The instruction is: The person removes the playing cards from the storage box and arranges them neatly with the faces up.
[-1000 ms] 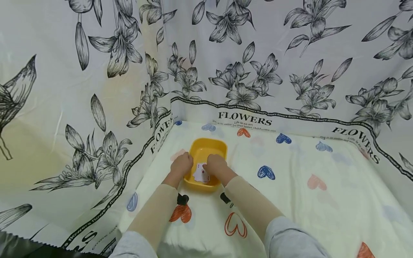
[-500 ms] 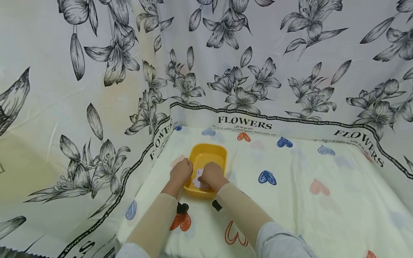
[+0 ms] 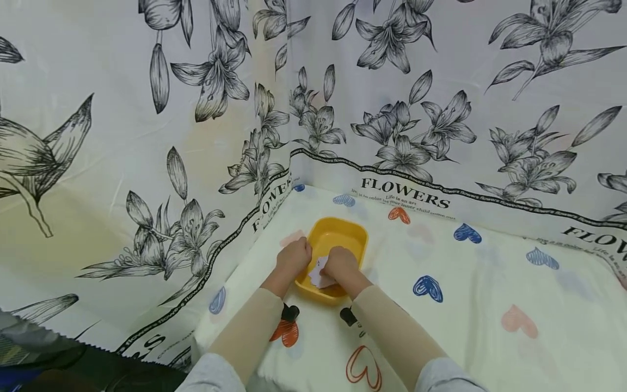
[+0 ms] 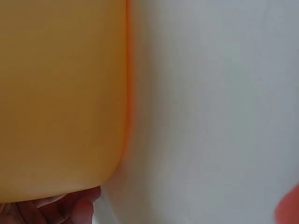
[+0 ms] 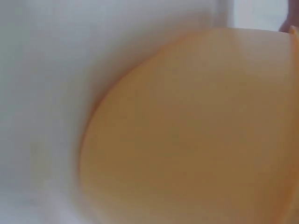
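Observation:
A yellow plastic tray lies on the bed-like surface, with several white playing cards spread near its front end. At the tray's left rim, my left hand holds on with curled fingers. My right hand is inside the tray, its thumb and curled fingers pinching a playing card at the pile and covering part of the cards. The left wrist view shows the tray's outer wall, with fingers under its lower corner. The tray's wall also fills much of the right wrist view.
A white cloth with printed hearts covers the soft surface under the tray. Behind and to the left hangs a flower-printed curtain. Dark items show past the curtain's edge at lower left.
The head view has swung left, so the scene sits farther right. My right hand has moved over the cards from the tray's right side. The left hand keeps its hold on the rim.

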